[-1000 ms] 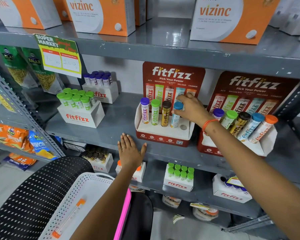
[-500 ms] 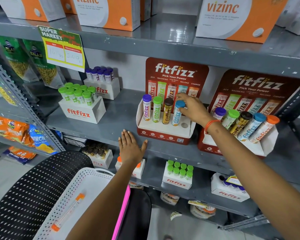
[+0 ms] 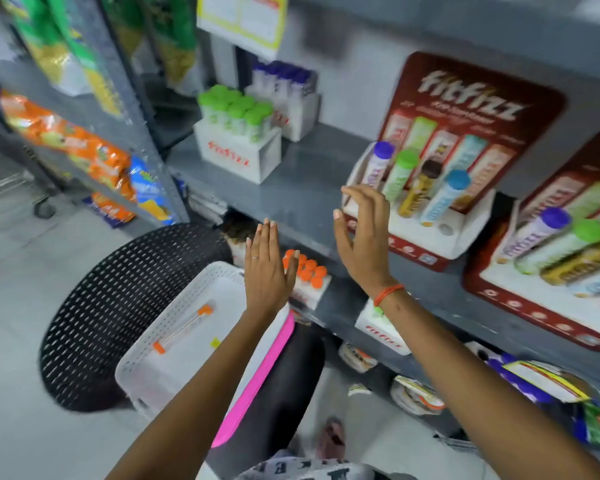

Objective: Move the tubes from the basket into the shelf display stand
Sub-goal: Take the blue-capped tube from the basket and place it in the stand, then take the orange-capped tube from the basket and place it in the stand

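Observation:
A white perforated basket [image 3: 160, 344] sits on a black perforated stool, with one orange-capped tube [image 3: 182, 329] lying in it. The red and white fitfizz display stand [image 3: 430, 233] on the middle shelf holds purple [image 3: 378, 164], green [image 3: 400, 174], brown [image 3: 420, 187] and blue-capped [image 3: 445, 195] tubes; one hole on its right is empty. My right hand [image 3: 362, 237] hangs open in front of the stand's left end, holding nothing. My left hand [image 3: 267, 271] is open, fingers straight, above the basket's far edge.
A second fitfizz stand [image 3: 499, 285] full of tubes stands to the right. White boxes of green-capped [image 3: 238, 140] and purple-capped tubes stand at the shelf's back left. Orange-capped tubes [image 3: 307, 271] fill a box on the lower shelf. Snack bags hang at left. The black stool [image 3: 118, 299] is below.
My right hand let go of the blue-capped tube and pulled back left and down from the stand. My left hand lifted off the shelf edge. The view swung down and left.

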Motion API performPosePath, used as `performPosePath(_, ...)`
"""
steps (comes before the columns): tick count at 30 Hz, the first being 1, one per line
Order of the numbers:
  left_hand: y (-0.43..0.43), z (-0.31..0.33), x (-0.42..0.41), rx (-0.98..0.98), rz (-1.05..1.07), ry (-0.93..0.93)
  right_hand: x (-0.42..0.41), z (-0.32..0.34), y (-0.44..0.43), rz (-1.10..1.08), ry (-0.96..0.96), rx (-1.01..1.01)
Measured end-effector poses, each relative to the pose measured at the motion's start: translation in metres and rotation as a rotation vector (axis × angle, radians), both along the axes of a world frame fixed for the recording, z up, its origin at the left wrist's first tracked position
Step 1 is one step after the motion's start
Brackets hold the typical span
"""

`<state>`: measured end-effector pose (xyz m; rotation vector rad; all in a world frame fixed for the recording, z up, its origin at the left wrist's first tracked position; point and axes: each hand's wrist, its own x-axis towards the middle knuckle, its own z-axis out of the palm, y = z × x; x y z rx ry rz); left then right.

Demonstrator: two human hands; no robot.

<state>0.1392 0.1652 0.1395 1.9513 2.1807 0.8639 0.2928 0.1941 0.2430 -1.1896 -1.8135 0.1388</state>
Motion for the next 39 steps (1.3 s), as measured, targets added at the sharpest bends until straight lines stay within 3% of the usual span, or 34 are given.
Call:
performPosePath(1, -0.018, -0.018, -0.03, -0.016, 0.104, -0.011, -0.037, -0.023, -0.003, 0.104, 0.001, -0.074)
performPosePath(7, -0.086, -0.06, -0.074, -0.158, 0.268, -0.025, -0.103, -0.104, -0.018, 0.266, -0.08, -0.309)
performPosePath(14, -0.182, -0.144, -0.152, -0.428, 0.571, -0.028, -0.212, -0.214, -0.055, 0.592, -0.559, -0.632)
performPosePath(18, -0.2, -0.166, -0.16, -0.509, 0.575, -0.043, -0.258, -0.243, -0.061, 0.793, -0.911, -0.576)
performPosePath(27, -0.2, -0.173, -0.16, -0.599, 0.561, 0.02, -0.283, -0.257, -0.071, 0.875, -1.271, -0.459)
performPosePath(33, -0.197, -0.165, -0.155, -0.675, 0.578, 0.049, -0.252, -0.235, -0.071, 0.786, -1.152, -0.289)
performPosePath(39, -0.185, -0.149, -0.149, -0.848, 0.566, 0.207, -0.207, -0.175, -0.041, 0.547, -0.567, -0.586)
